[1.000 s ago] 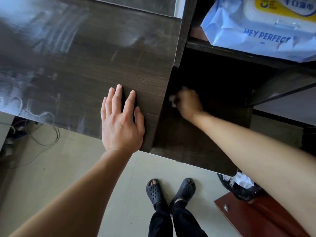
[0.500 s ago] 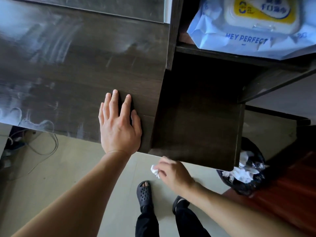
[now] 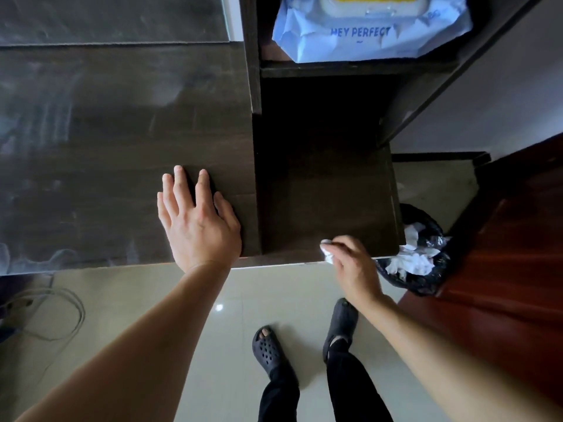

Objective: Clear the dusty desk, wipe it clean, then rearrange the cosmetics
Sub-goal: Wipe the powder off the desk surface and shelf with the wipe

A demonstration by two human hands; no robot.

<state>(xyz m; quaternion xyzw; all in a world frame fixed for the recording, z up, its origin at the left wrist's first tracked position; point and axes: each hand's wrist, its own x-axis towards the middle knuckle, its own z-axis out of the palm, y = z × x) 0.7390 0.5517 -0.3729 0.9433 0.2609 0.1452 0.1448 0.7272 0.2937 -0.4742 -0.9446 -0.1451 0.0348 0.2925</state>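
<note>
The dark wooden desk point(image 3: 106, 132) fills the left half of the view, with pale dust streaks along its left side and front edge. My left hand point(image 3: 196, 220) lies flat on the desk near its front right corner, fingers spread. To its right is a lower dark shelf point(image 3: 326, 184). My right hand point(image 3: 355, 266) is at that shelf's front edge, closed around a small crumpled white wipe point(image 3: 326, 249). No cosmetics are in view.
A blue pack of wet wipes point(image 3: 368, 35) sits on the upper shelf at the back right. A black-lined bin point(image 3: 420, 254) with white tissues stands right of the shelf. Reddish wooden furniture point(image 3: 502, 269) is at right. Cables point(image 3: 54, 309) lie on the floor at left.
My right hand came out of the deep part of the lower shelf with the wipe, dropped below the front edge, and now rests at that edge. My left hand stayed flat.
</note>
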